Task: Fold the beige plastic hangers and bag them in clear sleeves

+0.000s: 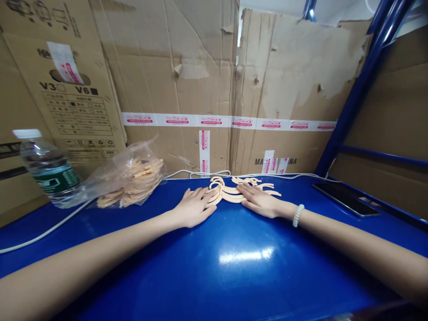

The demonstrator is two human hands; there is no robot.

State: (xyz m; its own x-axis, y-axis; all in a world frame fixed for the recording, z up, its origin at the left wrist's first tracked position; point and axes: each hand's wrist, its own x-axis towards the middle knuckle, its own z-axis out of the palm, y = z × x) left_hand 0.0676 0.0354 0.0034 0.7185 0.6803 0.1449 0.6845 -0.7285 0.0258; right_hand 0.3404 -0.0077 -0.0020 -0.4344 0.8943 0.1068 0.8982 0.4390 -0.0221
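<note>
Several pale curved wooden pieces [234,189] lie in a small pile at the far middle of the blue table [234,267]. My left hand [195,207] rests flat on the table with fingers stretched out, its fingertips touching the left side of the pile. Flat and open too, my right hand [261,200] lies with its fingers on the pile's right side. A white bead bracelet [297,215] circles my right wrist. Neither hand grips anything.
A clear plastic bag [129,178] full of similar wooden pieces lies at the left. A water bottle [50,169] stands at the far left. A white cable [50,229] runs along the table. A dark phone [346,198] lies at the right. Cardboard boxes [200,80] wall the back; a blue shelf post [364,80] rises on the right.
</note>
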